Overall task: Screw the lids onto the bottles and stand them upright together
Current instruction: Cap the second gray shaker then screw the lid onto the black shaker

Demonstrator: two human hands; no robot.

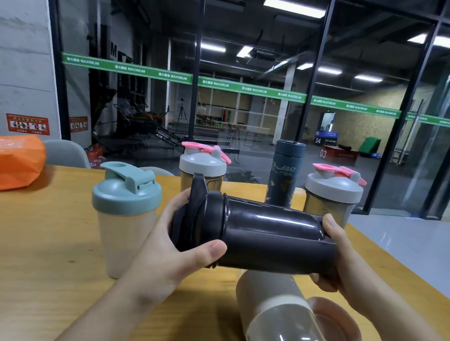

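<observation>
Both hands grip the black bottle [269,240], held sideways in the air above the wooden table [40,244]; the left hand [162,258] wraps its thumb and fingers round the black lid [198,216] at the bottle's left end, and the right hand [344,260] curls round the base at the right; behind it, standing upright with lids on, sit the cream bottle with the teal lid [125,217], two grey-lidded bottles with pink flip caps [203,166] and [333,191], and a dark blue flask [285,173] between them; closer to the camera, a beige bottle [271,311] lies on its side under the black one, with a pink lid [338,330] just beside it; an orange bag [10,161] rests at the far left.
</observation>
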